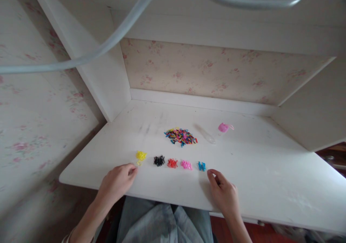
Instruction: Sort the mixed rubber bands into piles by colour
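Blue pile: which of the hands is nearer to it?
Right. The right hand is just beside the blue pile; the left hand is farther, near the yellow pile.

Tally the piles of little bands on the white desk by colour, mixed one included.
Yellow pile: 1
Black pile: 1
Red pile: 1
Pink pile: 1
Blue pile: 1
Mixed-colour pile: 1
Total: 6 piles; the single bands are too small to count.

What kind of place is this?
Probably a room at home: a white desk built under a shelf unit, floral wallpaper behind it, and small colored bands on top.
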Motion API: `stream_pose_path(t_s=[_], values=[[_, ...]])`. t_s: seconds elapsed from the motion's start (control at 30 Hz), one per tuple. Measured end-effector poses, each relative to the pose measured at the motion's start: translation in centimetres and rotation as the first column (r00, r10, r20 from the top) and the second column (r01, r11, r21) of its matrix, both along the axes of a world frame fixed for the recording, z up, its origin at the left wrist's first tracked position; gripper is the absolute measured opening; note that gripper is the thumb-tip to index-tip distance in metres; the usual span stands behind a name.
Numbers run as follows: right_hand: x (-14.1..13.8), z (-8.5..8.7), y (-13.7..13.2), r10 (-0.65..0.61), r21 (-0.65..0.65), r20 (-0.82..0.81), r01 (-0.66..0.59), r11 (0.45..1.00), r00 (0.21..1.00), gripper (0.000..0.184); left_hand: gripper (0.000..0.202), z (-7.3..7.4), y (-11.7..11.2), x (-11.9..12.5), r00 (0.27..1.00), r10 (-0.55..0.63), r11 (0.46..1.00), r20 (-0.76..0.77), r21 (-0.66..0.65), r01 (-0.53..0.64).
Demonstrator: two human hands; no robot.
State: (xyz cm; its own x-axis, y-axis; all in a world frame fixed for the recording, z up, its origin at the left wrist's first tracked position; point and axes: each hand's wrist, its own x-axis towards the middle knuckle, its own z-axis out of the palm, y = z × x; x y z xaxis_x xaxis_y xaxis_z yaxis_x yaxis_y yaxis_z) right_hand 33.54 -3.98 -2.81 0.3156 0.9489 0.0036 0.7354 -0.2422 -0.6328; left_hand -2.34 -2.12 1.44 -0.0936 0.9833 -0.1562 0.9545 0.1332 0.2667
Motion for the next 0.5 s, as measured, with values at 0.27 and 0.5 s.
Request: stream_pose_path(t_s=[0.27,0.5], values=[[-0.2,0.3,0.0,-0.002,0.025,0.026,0.001,1.000,1.000,0.045,0.029,-0.9,0.0,2.7,0.991,0.084,0.983,-0.108,0.171,-0.065],[-0.3,0.5,0.0,-0.005,0.033,0.030,0.004,0.999,1.000,0.045,0.033,-2.6,-0.2,2.4,0.996,0.068,0.946,-0.063,0.321,-0.044]])
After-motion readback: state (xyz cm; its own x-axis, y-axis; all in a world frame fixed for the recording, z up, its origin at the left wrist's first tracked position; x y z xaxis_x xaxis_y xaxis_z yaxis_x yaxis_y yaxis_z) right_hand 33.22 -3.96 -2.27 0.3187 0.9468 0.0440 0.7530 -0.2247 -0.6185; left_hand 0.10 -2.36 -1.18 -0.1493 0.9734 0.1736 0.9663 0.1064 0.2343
